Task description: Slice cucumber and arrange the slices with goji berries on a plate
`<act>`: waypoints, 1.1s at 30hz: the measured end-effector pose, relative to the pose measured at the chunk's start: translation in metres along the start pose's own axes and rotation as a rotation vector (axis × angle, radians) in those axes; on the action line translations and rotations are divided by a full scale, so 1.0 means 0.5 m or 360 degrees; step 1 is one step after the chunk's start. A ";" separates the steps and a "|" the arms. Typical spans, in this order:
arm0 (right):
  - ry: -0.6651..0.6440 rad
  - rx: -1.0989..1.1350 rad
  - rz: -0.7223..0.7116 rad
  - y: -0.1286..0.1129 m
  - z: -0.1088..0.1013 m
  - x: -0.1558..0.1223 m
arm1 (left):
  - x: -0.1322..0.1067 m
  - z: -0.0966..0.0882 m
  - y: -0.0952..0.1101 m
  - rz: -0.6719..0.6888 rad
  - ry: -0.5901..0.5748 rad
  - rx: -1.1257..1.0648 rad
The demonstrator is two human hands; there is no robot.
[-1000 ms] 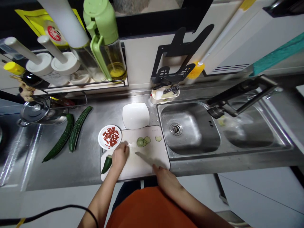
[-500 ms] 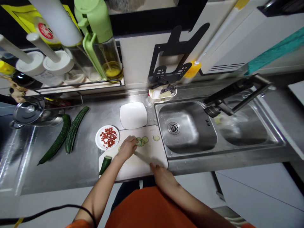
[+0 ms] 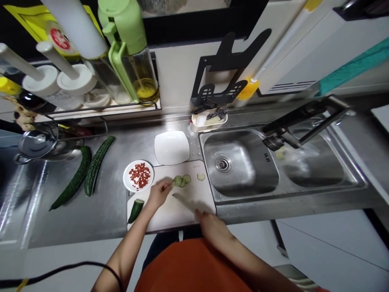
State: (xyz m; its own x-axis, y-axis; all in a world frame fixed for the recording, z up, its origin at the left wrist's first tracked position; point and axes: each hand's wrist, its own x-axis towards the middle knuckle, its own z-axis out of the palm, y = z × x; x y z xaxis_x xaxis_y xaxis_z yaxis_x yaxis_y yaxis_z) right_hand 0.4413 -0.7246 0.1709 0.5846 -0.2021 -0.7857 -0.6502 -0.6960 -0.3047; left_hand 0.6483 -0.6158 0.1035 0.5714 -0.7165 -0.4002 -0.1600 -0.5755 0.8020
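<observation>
On the white cutting board (image 3: 170, 217), my left hand (image 3: 159, 194) is closed in a pinch at the left end of a small row of cucumber slices (image 3: 182, 181), with a thin slice at its fingertips. My right hand (image 3: 211, 224), near the board's front right edge, is wrapped round the handle of a kitchen knife (image 3: 185, 202). Its blade points left over the board, and the handle is mostly hidden. One separate slice (image 3: 201, 177) lies to the right of the row. A cut piece of cucumber (image 3: 135, 211) rests at the board's left side, beside my left forearm.
Behind the board stand a white plate (image 3: 172, 148) and a round dish of chopped red pieces (image 3: 124, 177). Two whole cucumbers (image 3: 95, 166) lie on the steel counter at left. The sink (image 3: 243, 162) and tap (image 3: 291, 121) are at right. An oil bottle (image 3: 124, 32) stands on the rack.
My left hand has drawn a little left and back from the row, so more of the slices show. My right hand and the knife have hardly moved.
</observation>
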 end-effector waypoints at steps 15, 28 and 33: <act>0.0036 -0.0038 0.0047 -0.014 -0.018 -0.008 | -0.040 0.016 -0.024 -0.0032 0.0181 0.0419; 0.0078 -0.0060 0.0022 -0.053 0.003 0.019 | -0.043 0.025 -0.042 -0.0199 0.0280 0.0497; 0.0117 -0.0090 0.0018 -0.057 0.008 0.025 | -0.042 0.025 -0.041 -0.0195 0.0297 0.0474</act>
State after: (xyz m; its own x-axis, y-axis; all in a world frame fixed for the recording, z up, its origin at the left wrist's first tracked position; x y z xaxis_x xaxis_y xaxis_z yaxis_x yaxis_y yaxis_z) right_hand 0.4652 -0.7046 0.1673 0.6129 -0.2585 -0.7467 -0.6296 -0.7308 -0.2638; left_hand 0.6297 -0.5938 0.0899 0.7332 -0.5668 -0.3757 -0.2927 -0.7618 0.5780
